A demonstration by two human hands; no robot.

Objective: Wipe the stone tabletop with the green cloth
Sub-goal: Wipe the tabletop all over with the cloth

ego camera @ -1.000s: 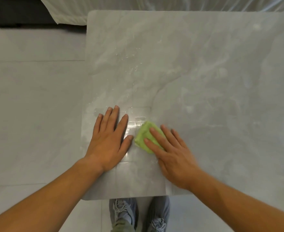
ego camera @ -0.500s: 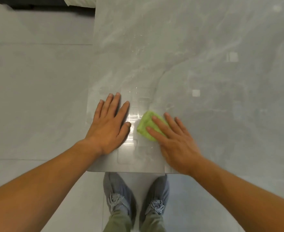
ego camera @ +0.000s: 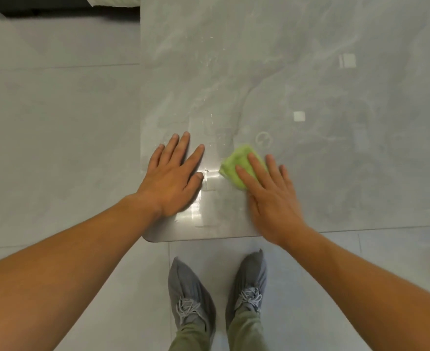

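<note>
My fingers [ego camera: 255, 165] lie flat and straight, pressing the green cloth [ego camera: 236, 165] on the stone tabletop [ego camera: 310, 160] near its front edge. My left hand [ego camera: 174, 178] rests flat beside it. I think I should press evenly and wipe across slowly

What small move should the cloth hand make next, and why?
Probably push the green cloth forward, away from the near edge: the right hand presses it flat on the stone tabletop near its front left corner, the left hand rests flat beside it, and pale streaks show farther up.
</note>
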